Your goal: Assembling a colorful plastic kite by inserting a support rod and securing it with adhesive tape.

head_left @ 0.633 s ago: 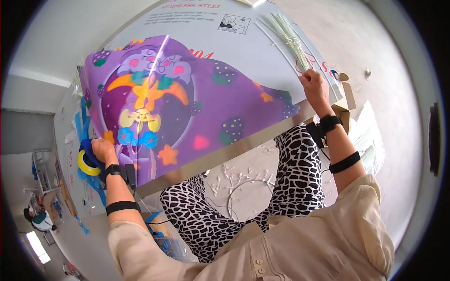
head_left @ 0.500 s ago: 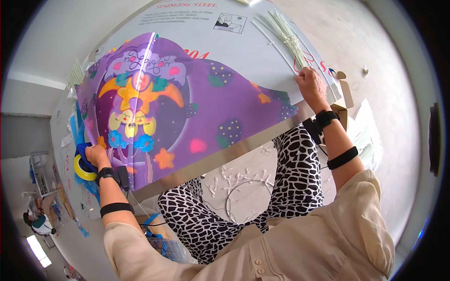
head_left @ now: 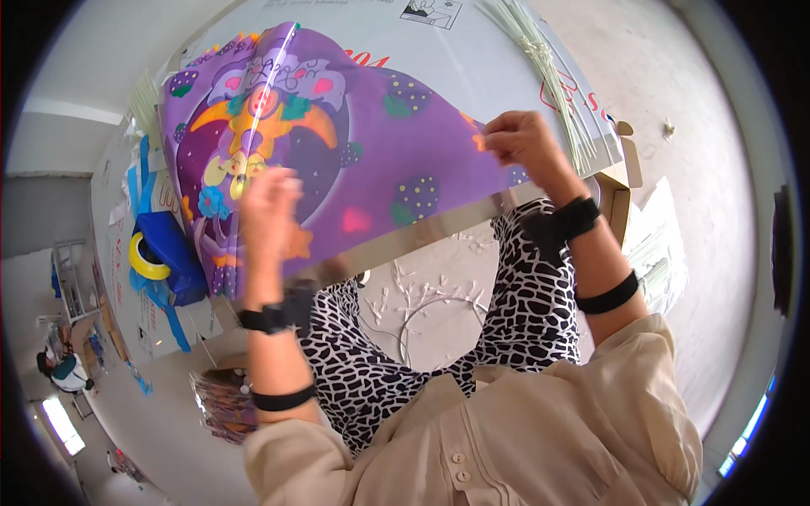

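A glossy purple printed sheet, with cartoon figures and an orange moon, lies curved over the grey panel. My left hand hovers above its left half, smeared by motion, so its fingers cannot be made out. My right hand is over the sheet's right end, fingers bent and fingertips drawn together near an orange star; whether they hold the sheet's edge or something small is unclear. Left of the sheet stands a blue tape dispenser with a yellow tape roll, untouched by either hand.
A bundle of pale thin sticks lies on the panel at the far right. Blue strips hang at the left edge. An open cardboard box is at the right. A white cable ring with small pieces lies between my knees.
My left hand has let go of the tape dispenser and moved right over the sheet. My right hand has shifted left from beside the sticks to the sheet's right end.
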